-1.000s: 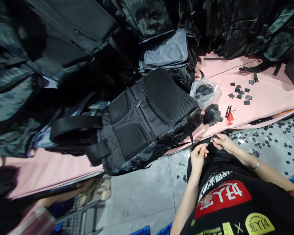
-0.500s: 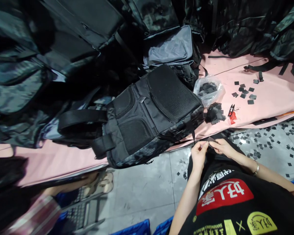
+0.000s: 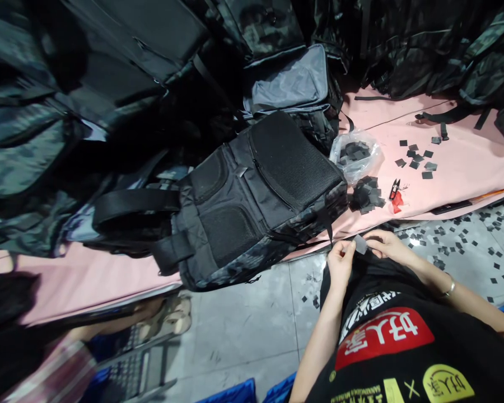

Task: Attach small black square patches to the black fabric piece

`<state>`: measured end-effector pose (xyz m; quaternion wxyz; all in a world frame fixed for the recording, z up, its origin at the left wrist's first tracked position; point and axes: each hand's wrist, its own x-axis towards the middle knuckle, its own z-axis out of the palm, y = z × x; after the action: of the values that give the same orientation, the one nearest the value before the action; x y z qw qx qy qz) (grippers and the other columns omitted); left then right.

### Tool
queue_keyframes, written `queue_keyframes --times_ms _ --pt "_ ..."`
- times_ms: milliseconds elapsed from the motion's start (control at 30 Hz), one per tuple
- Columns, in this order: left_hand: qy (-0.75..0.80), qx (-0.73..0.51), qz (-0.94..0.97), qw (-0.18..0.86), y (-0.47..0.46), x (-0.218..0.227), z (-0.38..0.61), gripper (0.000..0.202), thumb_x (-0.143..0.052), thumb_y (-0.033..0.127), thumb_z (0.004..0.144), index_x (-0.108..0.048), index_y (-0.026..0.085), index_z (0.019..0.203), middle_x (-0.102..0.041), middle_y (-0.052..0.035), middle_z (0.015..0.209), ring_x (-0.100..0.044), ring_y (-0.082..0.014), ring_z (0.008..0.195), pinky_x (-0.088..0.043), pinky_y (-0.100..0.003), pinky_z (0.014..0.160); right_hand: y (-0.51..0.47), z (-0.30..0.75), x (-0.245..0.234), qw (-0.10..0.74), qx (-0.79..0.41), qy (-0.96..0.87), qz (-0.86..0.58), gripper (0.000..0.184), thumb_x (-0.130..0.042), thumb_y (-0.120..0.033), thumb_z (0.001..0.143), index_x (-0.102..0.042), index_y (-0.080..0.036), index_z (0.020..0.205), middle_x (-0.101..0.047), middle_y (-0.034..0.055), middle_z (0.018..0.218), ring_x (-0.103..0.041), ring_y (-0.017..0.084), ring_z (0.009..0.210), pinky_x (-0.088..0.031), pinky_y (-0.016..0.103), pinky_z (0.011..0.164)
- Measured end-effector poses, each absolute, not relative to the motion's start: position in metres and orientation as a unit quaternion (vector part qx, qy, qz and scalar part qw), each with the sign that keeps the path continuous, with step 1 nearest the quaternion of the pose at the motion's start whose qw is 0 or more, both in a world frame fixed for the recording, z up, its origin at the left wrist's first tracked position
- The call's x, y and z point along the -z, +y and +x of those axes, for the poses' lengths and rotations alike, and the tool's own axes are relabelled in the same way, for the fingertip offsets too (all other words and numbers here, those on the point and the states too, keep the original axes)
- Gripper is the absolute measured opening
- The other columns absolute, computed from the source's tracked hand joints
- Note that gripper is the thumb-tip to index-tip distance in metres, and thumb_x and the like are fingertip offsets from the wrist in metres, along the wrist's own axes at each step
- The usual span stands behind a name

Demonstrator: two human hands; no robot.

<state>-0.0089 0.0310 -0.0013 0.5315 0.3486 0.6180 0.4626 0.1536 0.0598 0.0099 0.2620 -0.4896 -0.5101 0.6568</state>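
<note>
Pink cloth bears snips; backpack overhangs its edge near hands.

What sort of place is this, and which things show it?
Probably a bag workshop: a black fabric backpack lies on a pink cloth-covered table, with red-and-black snips and a pile of small square black pieces nearby.

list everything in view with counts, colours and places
backpack: 1, black, on pink cover
other bags: several, dark, behind and left
open bag: 1, grey-lined, behind backpack
clear bag: 1, transparent, beside backpack
squares: many, dark, in clear bag, on cover and grey floor
snips: 1, dark, on cover
red scrap: 1, red, beside snips
plaid cloth: 1, pinkish, lower left
blue objects: several, blue, lower edge
shirt: 1, black, worn
bracelet: 1, silver, right wrist
left hand: 1, bare, holding grey square
right hand: 1, bare, near square
</note>
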Motion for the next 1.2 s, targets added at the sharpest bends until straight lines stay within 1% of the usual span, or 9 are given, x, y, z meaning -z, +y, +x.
queue_keyframes --times_ms 100,300,467,633,800,900,1000,1100,1200 --pt "0.607 -0.444 0.369 0.546 0.029 0.002 -0.006 0.033 -0.061 0.048 0.068 -0.055 0.015 0.064 -0.044 0.0047 0.052 -0.036 -0.0068 0.049 -0.030 -0.021 0.049 0.066 0.152 -0.016 0.233 -0.597 -0.585 -0.497 0.023 -0.056 -0.038 0.076 -0.059 -0.015 0.077 -0.046 -0.0058 0.043 -0.041 0.007 0.040 -0.031 0.021 0.045" --pt "0.589 -0.441 0.379 0.561 0.025 0.003 -0.004 0.029 -0.061 0.043 0.070 -0.056 0.015 0.071 -0.047 0.0041 0.056 -0.039 -0.0072 0.051 -0.034 -0.021 0.053 0.066 0.145 -0.012 0.258 -0.601 -0.575 -0.491 0.031 -0.051 -0.042 0.078 -0.049 -0.017 0.059 -0.044 -0.0059 0.039 -0.037 0.007 0.036 -0.029 0.021 0.044" --pt "0.589 -0.474 0.368 0.541 0.024 0.006 -0.008 0.028 -0.060 0.040 0.072 -0.051 0.016 0.064 -0.046 0.0044 0.055 -0.037 -0.0063 0.050 -0.031 -0.020 0.051 0.072 0.148 -0.004 0.296 -0.580 -0.523 -0.550 0.034 -0.049 -0.047 0.077 -0.054 -0.016 0.065 -0.042 -0.0062 0.037 -0.036 0.007 0.035 -0.028 0.021 0.042" --pt "0.538 -0.525 0.280 0.597 0.021 0.007 -0.014 0.027 -0.062 0.037 0.072 -0.048 0.015 0.064 -0.042 0.0057 0.054 -0.036 -0.0046 0.049 -0.029 -0.019 0.049 0.097 0.156 -0.002 0.312 -0.654 -0.446 -0.525 0.035 -0.055 -0.052 0.071 -0.050 -0.018 0.065 -0.037 -0.0080 0.037 -0.029 0.006 0.032 -0.019 0.020 0.036" --pt "0.494 -0.548 0.200 0.645 0.019 0.005 -0.018 0.023 -0.065 0.031 0.069 -0.050 0.014 0.066 -0.051 0.0034 0.060 -0.043 -0.0046 0.052 -0.035 -0.019 0.053 0.146 0.159 0.016 0.351 -0.549 -0.441 -0.617 0.024 -0.058 -0.040 0.070 -0.054 -0.016 0.073 -0.040 -0.0069 0.041 -0.034 0.008 0.036 -0.023 0.021 0.039" --pt "0.493 -0.537 0.188 0.659 0.016 0.003 -0.021 0.024 -0.068 0.027 0.065 -0.048 0.014 0.062 -0.059 -0.0003 0.068 -0.049 -0.0059 0.057 -0.039 -0.020 0.057 0.171 0.164 0.029 0.374 -0.524 -0.423 -0.637 0.028 -0.062 -0.031 0.068 -0.054 -0.015 0.090 -0.045 -0.0066 0.048 -0.039 0.008 0.041 -0.028 0.022 0.045" --pt "0.510 -0.524 0.176 0.659 0.012 0.004 -0.025 0.027 -0.070 0.025 0.063 -0.046 0.014 0.060 -0.063 -0.0019 0.071 -0.052 -0.0064 0.058 -0.040 -0.021 0.059 0.174 0.172 0.036 0.380 -0.544 -0.406 -0.629 0.033 -0.058 -0.035 0.072 -0.052 -0.014 0.097 -0.044 -0.0063 0.051 -0.037 0.008 0.040 -0.028 0.022 0.045" --pt "0.510 -0.521 0.173 0.662 0.011 0.006 -0.025 0.024 -0.072 0.024 0.061 -0.051 0.015 0.069 -0.061 0.0008 0.067 -0.050 -0.0059 0.054 -0.038 -0.020 0.056 0.155 0.179 0.037 0.360 -0.602 -0.397 -0.592 0.036 -0.049 -0.047 0.078 -0.055 -0.013 0.090 -0.043 -0.0045 0.051 -0.034 0.007 0.039 -0.026 0.022 0.041" --pt "0.494 -0.517 0.189 0.673 0.015 0.008 -0.021 0.030 -0.072 0.026 0.062 -0.059 0.016 0.087 -0.057 0.0033 0.063 -0.047 -0.0055 0.052 -0.036 -0.020 0.055 0.128 0.183 0.032 0.359 -0.693 -0.366 -0.507 0.037 -0.059 -0.047 0.072 -0.055 -0.013 0.088 -0.048 -0.0019 0.058 -0.035 0.006 0.041 -0.025 0.021 0.040"
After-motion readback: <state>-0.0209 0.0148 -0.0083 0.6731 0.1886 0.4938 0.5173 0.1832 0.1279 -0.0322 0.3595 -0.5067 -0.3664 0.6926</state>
